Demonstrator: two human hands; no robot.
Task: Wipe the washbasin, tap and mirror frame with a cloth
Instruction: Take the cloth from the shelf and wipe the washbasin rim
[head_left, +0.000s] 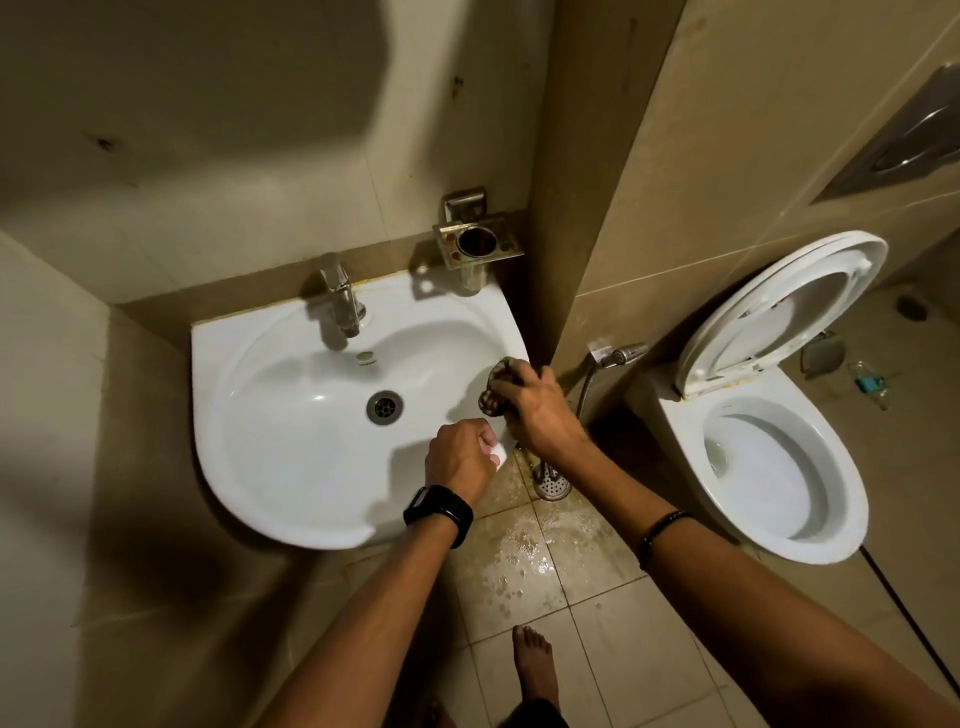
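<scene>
Bare foot (535, 660) nearest us. The wet floor (524, 551) lies between it and the hands, straight below both sets of fingers. We could slip if we lean further in.

Left hand (460, 457): fingers curled together over the front-right rim of the washbasin (291, 467), which looks like a brace grip. If the foot goes, the whole load lands on that rim. The glaze looks slick, so the grip could slide off.

Right hand (540, 410) is just beyond the left fingers, almost touching them. Its fingers are clamped on the bunched cloth (493, 389), pressing it onto the right rim.
- The cloth is wadded, so the contact patch is small. We judge missed strips likely unless it's opened out.
- The cloth sits at the very edge. A stroke outward from the fingers could drop it toward the floor drain (550, 483) below, and then we'd carry floor dirt back onto the basin.

Left of both sets of fingers is the bowl with the plughole (384, 408).

Well beyond the fingers, on the far rim, is the tap (340, 296), with no cloth on it, so we judge it not yet done. Bumping the lever with the cloth hand would start water and re-wet the bowl.

The cup holder (478, 241) is straight beyond the right fingers, over the back corner. Our knuckles could hit it when wiping the back rim.

The mirror frame is out of view, so we can't tell its state.
</scene>
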